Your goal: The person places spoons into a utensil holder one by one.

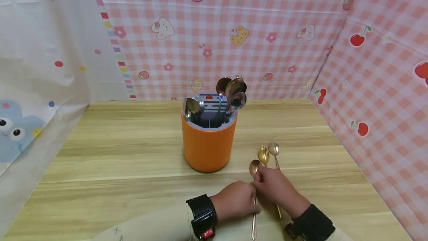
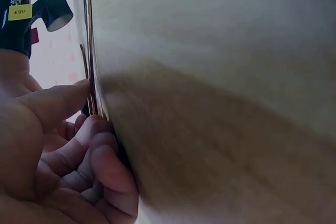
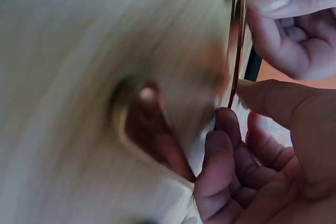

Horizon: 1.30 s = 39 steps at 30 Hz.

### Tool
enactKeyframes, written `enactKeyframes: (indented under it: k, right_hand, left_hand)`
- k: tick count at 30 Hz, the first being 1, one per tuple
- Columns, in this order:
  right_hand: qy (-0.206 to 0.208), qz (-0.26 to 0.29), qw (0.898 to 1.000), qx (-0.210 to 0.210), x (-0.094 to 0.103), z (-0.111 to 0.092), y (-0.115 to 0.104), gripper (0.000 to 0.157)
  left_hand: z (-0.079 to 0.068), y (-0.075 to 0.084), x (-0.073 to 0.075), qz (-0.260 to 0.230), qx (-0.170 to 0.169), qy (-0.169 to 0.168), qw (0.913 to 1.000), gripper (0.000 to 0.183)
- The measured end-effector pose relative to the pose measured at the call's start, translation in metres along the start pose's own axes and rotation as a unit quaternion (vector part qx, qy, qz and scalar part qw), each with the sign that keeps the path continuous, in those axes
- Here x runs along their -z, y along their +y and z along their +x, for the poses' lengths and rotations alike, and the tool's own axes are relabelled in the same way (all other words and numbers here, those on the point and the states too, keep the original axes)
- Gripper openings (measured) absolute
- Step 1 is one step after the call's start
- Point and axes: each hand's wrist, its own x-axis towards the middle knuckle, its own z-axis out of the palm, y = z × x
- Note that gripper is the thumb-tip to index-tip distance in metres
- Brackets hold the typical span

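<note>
A copper-coloured spoon (image 1: 255, 165) lies lengthwise at the front right of the table, bowl pointing away. My right hand (image 1: 280, 188) pinches its handle just below the bowl between thumb and fingers. Close beside it, my left hand (image 1: 234, 201) also pinches the handle (image 2: 88, 30), farther down; the handle's tip sticks out toward the near edge. To the right lie a gold spoon (image 1: 263, 154), partly hidden under the right hand, and a paler champagne-coloured spoon (image 1: 274, 148). In the right wrist view both hands' fingers meet the thin copper handle (image 3: 239, 51).
An orange ribbed utensil holder (image 1: 208, 150) with a grey inside stands at mid-table, left of the loose spoons. Several spoons (image 1: 234, 88) rise from its right side, and shorter ones (image 1: 193, 105) from its left. Patterned cloth walls (image 1: 214, 47) enclose the wooden table (image 1: 117, 166).
</note>
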Motion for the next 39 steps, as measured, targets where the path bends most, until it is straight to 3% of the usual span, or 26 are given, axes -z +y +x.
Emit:
enactKeyframes:
  k: [3,9,14,17,20,23,26,32,39]
  right_hand:
    - [0.005,-0.009,1.0,-0.014,-0.003,0.002,-0.003,0.025]
    - [0.002,0.009,0.999,-0.052,-0.006,0.005,-0.008,0.024]
    - [0.007,0.057,0.995,-0.076,-0.003,0.004,-0.01,0.025]
    - [0.016,0.111,0.989,-0.095,0.001,0.004,-0.01,0.025]
    - [0.008,0.214,0.97,-0.111,0.005,0.004,-0.009,0.025]
    - [-0.029,0.327,0.938,-0.114,0.009,0.005,-0.006,0.028]
    - [-0.076,0.399,0.908,-0.106,0.013,0.005,-0.003,0.031]
    - [-0.096,0.437,0.891,-0.08,0.02,0.005,-0.001,0.027]
    - [-0.087,0.442,0.891,-0.054,0.035,0.011,-0.01,0.028]
  left_hand:
    - [0.0,0.001,-0.001,0.028,-0.008,-0.002,0.9996,0.03]
    - [0.0,0.002,0.001,0.039,-0.009,-0.007,0.9992,0.033]
    - [-0.002,0.001,0.003,0.045,-0.017,0.0,0.9989,0.035]
    - [-0.003,-0.001,0.005,0.023,-0.007,0.008,0.9997,0.037]
    - [-0.003,-0.003,0.007,-0.026,0.013,0.009,0.9995,0.04]
    - [-0.004,-0.005,0.011,-0.073,0.025,0.0,0.997,0.041]
    - [-0.004,-0.006,0.015,-0.091,0.026,-0.008,0.9954,0.038]
    - [-0.006,-0.007,0.021,-0.117,0.032,-0.011,0.9925,0.025]
    - [-0.004,-0.011,0.031,-0.201,0.042,-0.023,0.9784,0.013]
